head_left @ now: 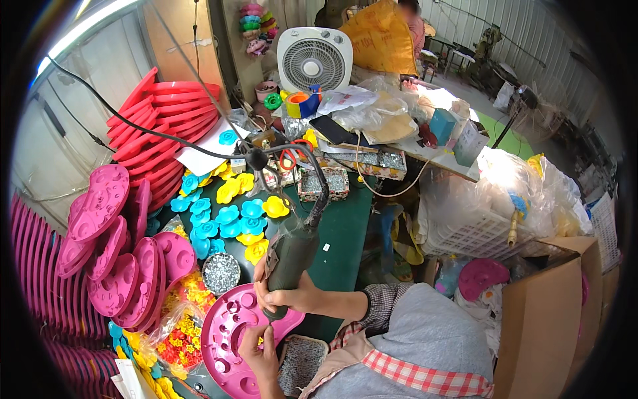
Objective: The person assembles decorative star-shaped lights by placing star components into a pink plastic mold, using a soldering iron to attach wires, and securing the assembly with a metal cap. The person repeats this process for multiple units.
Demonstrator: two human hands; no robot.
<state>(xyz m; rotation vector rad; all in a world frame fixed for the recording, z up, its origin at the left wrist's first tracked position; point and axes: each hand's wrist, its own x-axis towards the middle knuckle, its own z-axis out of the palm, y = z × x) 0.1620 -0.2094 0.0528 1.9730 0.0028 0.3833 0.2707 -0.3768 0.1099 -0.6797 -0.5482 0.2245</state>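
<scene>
Toward seven o'clock, the left hand [260, 358] has its fingers bunched over the pink tray [215, 338]; what they pinch, I cannot tell. Just beyond, the right hand [292, 294] grips the dark power tool [296, 255], its long axis running one to seven o'clock, tip down over the tray. Probably stiff, fairly weighty; best held round the barrel.

R fingers [282, 297] curled in grip, L fingers [250, 339] bent, v. near
</scene>
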